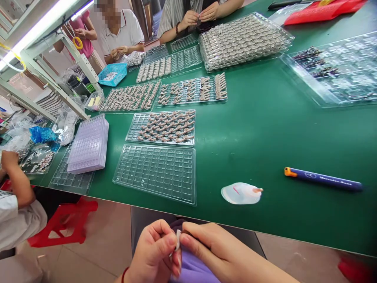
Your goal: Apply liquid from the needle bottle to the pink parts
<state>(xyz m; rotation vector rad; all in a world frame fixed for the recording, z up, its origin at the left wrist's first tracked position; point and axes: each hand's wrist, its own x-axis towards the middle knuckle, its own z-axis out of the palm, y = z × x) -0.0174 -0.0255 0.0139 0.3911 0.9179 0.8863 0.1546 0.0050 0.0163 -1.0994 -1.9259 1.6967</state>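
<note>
My left hand [157, 249] is closed in front of the table edge, pinching a small white piece [178, 237] between thumb and fingers. Beside it, my right hand [210, 245] is also closed, its thumb and forefinger pressed together near the same piece. A thin dark edge shows between those fingers; what it belongs to is hidden. Both hands are over a purple cloth [196, 267]. On the green table just beyond lie a transparent compartment tray [188, 188] and a flat whitish oval pad [240, 194] with a small orange-brown bit at its right end.
A blue pen-like tool [326, 181] with an orange end lies at right. Farther back are a tray of small beige parts [169, 127], stacked lilac trays [88, 145], a tall filled tray stack [244, 41] and a blue basket [113, 74]. Co-workers sit across and at left.
</note>
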